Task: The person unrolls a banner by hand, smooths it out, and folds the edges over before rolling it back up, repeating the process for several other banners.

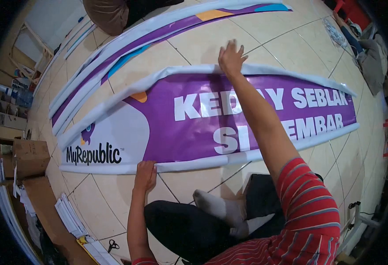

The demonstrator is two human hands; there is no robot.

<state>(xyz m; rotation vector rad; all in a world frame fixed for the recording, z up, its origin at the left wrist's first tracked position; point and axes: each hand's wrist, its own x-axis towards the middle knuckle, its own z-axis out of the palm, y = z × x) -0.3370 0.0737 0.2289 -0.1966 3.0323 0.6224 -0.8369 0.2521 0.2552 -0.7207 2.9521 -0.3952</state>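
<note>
A long purple and white printed banner [185,137] lies face up on the tiled floor, its white margins folded along both long edges. My left hand [146,176] is closed at the near edge, fingers curled over the folded white margin below the lettering "MyRepublic". Stretched across the banner, my right arm covers part of the large white letters. At the far edge my right hand [232,58] has its fingers spread and holds nothing. The palm side overlaps the folded far margin in this view.
A second, narrowly folded banner [158,33] lies beyond. One person [107,15] sits at the top, another [372,62] at the right. Cardboard boxes [30,157] and paper bundles [70,216] stand at the left. Black scissors [113,245] lie near my left arm.
</note>
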